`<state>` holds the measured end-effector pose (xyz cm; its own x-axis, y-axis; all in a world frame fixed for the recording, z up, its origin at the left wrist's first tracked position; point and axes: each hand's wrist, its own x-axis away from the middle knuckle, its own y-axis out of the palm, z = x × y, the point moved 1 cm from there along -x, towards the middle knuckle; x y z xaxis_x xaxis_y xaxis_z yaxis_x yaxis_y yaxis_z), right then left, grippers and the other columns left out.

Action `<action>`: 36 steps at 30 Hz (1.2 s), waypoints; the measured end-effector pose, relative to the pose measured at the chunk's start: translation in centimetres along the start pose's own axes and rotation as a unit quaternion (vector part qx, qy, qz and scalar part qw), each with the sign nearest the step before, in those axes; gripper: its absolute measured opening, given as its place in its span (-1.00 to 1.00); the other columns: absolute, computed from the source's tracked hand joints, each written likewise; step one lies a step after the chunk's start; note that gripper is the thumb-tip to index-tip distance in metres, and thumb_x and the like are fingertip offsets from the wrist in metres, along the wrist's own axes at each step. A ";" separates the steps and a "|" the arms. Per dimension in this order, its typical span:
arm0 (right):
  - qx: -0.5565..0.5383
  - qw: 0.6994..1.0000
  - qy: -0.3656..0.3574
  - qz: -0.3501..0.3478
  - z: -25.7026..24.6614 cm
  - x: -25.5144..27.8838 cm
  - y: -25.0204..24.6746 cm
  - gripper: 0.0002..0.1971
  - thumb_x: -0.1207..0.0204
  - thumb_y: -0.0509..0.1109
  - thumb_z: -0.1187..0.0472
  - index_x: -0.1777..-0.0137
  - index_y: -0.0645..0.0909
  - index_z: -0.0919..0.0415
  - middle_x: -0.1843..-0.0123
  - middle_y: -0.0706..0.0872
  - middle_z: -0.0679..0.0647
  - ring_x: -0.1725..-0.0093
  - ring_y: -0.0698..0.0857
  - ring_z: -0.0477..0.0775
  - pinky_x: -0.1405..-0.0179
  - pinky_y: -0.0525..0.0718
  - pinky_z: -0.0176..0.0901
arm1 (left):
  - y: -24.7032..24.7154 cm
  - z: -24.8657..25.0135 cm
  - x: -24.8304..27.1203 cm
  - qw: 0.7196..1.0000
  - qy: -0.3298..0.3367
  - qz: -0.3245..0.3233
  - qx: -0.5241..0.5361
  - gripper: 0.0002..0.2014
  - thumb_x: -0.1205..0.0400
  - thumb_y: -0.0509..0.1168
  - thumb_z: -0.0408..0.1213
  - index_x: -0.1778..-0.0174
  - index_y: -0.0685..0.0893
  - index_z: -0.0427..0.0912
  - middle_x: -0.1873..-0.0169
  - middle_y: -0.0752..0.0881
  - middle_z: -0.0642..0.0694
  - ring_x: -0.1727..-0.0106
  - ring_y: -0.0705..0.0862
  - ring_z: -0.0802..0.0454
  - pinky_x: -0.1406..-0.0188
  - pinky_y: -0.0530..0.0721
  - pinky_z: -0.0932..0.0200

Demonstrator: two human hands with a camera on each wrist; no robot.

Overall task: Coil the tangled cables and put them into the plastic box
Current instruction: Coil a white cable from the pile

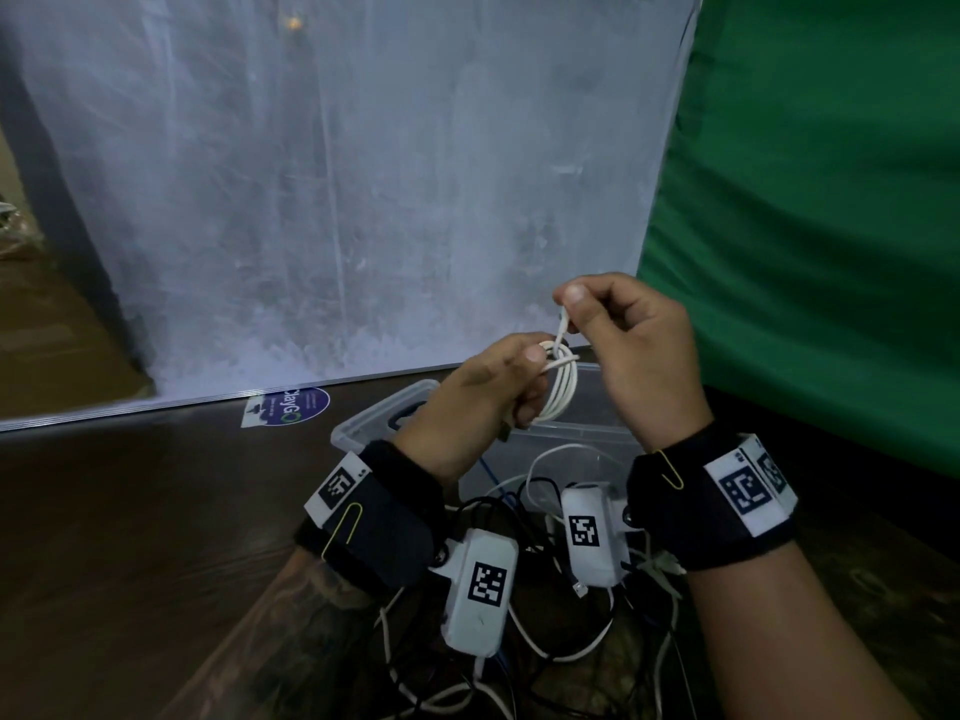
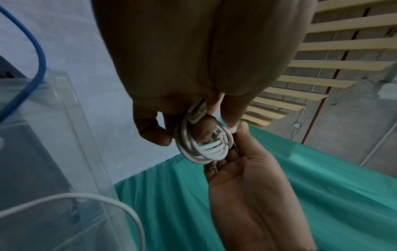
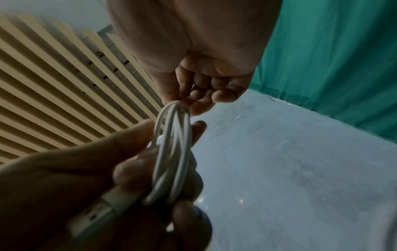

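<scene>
A white cable is wound into a small coil of several loops, held above the clear plastic box. My left hand grips the coil, with its USB plug sticking out below the fingers. My right hand pinches the cable's free end between thumb and forefinger just above the coil. The end crosses over the loops. A tangle of white and black cables lies on the table under my wrists.
The dark wooden table stretches to the left. A blue cable runs over the box wall. A white sheet hangs behind, a green cloth to the right. A round blue sticker lies by the box.
</scene>
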<state>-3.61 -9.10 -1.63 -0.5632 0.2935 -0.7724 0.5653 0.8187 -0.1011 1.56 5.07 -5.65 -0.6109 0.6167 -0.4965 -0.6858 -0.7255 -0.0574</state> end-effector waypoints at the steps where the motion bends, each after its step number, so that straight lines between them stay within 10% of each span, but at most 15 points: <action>1: -0.005 1.000 0.003 0.001 0.1 0.1 0.2 -0.89 -0.65 0.41 0.22 0.07 0.76 0.15 0.24 0.77 -0.01 0.20 0.71 0.00 0.09 0.69 -0.13 | -0.1 0.2 0.0 1.000 0.006 0.009 -0.021 -0.64 -0.68 0.20 -0.05 -0.24 0.61 -0.23 0.35 0.45 -0.07 0.36 0.39 0.06 0.32 0.35 0.12; 5: -0.043 0.998 0.036 -0.019 0.2 0.4 0.9 -0.87 -0.70 0.33 0.28 0.08 0.66 0.20 0.32 0.75 -0.05 0.31 0.70 -0.16 0.25 0.60 -0.39 | -0.7 0.7 0.1 0.995 0.029 0.023 -0.097 -0.75 -0.74 0.22 -0.25 -0.23 0.58 -0.35 0.33 0.54 -0.02 0.34 0.45 0.11 0.32 0.48 0.24; 11: -0.078 0.997 0.027 -0.010 -0.4 0.5 1.1 -0.88 -0.71 0.32 0.28 0.06 0.64 0.20 0.29 0.79 -0.01 0.27 0.70 -0.07 0.22 0.69 -0.12 | -0.8 0.9 0.0 0.990 0.067 0.061 -0.108 -0.79 -0.68 0.20 -0.17 -0.06 0.65 -0.21 0.40 0.60 0.13 0.39 0.49 0.15 0.35 0.49 0.21; 22: 0.007 0.998 -0.011 -0.066 0.1 0.3 0.3 -0.89 -0.63 0.42 0.31 0.08 0.65 0.08 0.14 0.73 -0.12 0.09 0.69 -0.09 0.12 0.66 -0.21 | -1.7 1.7 -0.4 0.990 0.051 0.129 0.034 -0.84 -0.74 0.20 -0.33 -0.01 0.65 -0.32 0.53 0.50 0.05 0.50 0.39 0.13 0.48 0.40 0.28; 28: 0.068 0.997 -0.022 -0.041 0.1 1.2 1.9 -0.82 -0.70 0.35 0.15 -0.02 0.79 0.13 0.12 0.83 -0.08 0.05 0.79 -0.07 -0.01 0.76 0.04 | -1.8 1.0 -0.7 0.979 0.054 0.193 0.031 -0.76 -0.56 0.36 -0.07 0.05 0.79 -0.16 0.40 0.65 -0.10 0.35 0.57 -0.03 0.27 0.53 0.07; 32: 0.023 0.991 0.019 -0.128 -0.9 2.0 3.1 -0.82 -0.64 0.45 0.08 -0.11 0.80 0.13 0.07 0.86 -0.04 0.05 0.81 -0.10 0.04 0.77 -0.13 | -2.4 0.9 -0.4 0.974 0.074 0.209 0.034 -0.76 -0.64 0.34 -0.16 -0.04 0.79 -0.25 0.08 0.79 -0.32 0.01 0.72 -0.41 -0.11 0.69 -0.29; 36: 0.015 0.984 0.059 -0.165 -0.5 1.5 2.0 -0.84 -0.59 0.49 0.14 0.01 0.80 0.22 0.21 0.85 0.20 0.21 0.80 0.27 0.20 0.77 0.15 | -2.5 1.3 -0.1 0.977 0.094 0.184 -0.052 -0.82 -0.69 0.30 -0.31 -0.07 0.79 -0.27 0.03 0.82 -0.17 0.02 0.76 0.00 -0.07 0.68 0.02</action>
<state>-3.61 -6.78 -2.64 -0.7843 0.0716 -0.6162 0.3573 0.8641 -0.3543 2.82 7.23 -4.34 -0.7187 0.2484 -0.6494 -0.3839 -0.9205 0.0729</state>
